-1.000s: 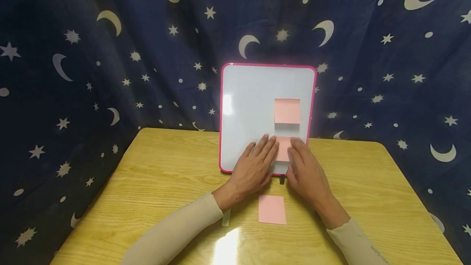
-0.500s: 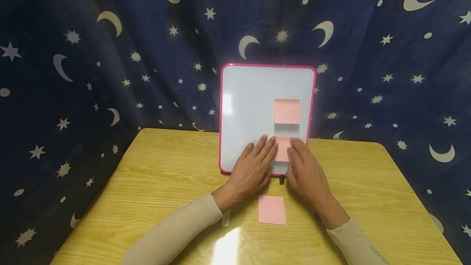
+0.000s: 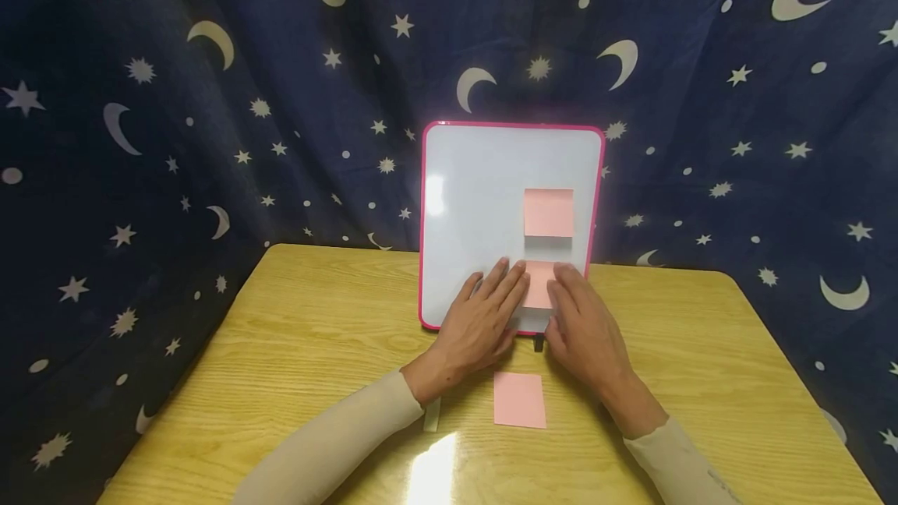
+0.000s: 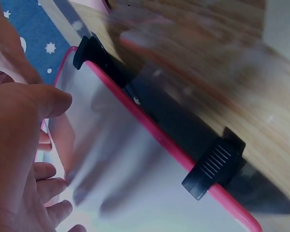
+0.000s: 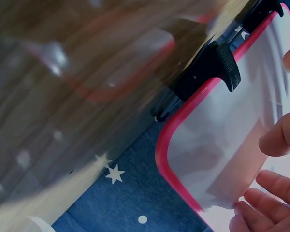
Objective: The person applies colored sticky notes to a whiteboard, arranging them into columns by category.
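- Head view: faint marks (image 3: 719,482) on the right sleeve (image 3: 677,458) are too small to read.
- The lower pink note (image 3: 539,285) is on the whiteboard (image 3: 473,193), low right, between left hand (image 3: 475,326) and right hand (image 3: 588,331).
- Both hands' fingers lie mostly straight, gripping nothing, tips at the note's side edges.
- Upper pink note (image 3: 549,213) just above; third pink note (image 3: 519,400) and pale strip (image 3: 432,416) on the table (image 3: 337,294), nearer the person.
- Black clips (image 4: 215,162) hold the board's bottom rim.
- Tabletop extends both sides; a star-patterned curtain (image 3: 231,115) hangs behind.

Glare whitens patches of the whiteboard (image 3: 477,178) beyond the left hand (image 3: 477,326) and the table (image 3: 337,302) on its near side; the curtain (image 3: 231,119) farther back is dimmer. The left wrist view shows soft shadows beside the fingers (image 4: 51,188).
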Demonstrator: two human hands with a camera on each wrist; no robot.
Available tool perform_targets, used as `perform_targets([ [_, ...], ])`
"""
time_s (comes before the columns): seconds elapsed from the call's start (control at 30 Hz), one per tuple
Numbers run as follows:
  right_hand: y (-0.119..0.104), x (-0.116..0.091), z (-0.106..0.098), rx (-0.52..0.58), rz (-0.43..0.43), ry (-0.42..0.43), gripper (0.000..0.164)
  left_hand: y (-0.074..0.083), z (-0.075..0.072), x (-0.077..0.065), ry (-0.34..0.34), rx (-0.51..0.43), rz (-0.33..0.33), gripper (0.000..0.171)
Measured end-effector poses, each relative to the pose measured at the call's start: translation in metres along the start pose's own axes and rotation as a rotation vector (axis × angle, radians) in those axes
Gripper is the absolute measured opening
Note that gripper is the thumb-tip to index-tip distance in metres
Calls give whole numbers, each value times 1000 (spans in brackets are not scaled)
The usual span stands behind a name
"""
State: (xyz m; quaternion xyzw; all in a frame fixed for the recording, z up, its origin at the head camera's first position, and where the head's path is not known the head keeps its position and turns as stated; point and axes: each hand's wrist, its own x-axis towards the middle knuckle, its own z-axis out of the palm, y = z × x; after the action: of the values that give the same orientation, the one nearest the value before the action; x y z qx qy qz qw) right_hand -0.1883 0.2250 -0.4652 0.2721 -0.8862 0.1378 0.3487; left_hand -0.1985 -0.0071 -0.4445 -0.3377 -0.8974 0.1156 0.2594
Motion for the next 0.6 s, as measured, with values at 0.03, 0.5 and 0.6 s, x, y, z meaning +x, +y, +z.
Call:
perform_targets([
  [0.03, 0, 0, 0, 0, 0, 2, 53, -1, -1, -1, 5, -5, 1, 88],
  [0.5, -12, 3, -4, 23, -20, 35, 54, -13, -6, -18, 58, -167, -18, 77],
  [0.6, -15, 4, -4, 43, -28, 46, 54, -15, -7, -23, 66, -196, -34, 76],
])
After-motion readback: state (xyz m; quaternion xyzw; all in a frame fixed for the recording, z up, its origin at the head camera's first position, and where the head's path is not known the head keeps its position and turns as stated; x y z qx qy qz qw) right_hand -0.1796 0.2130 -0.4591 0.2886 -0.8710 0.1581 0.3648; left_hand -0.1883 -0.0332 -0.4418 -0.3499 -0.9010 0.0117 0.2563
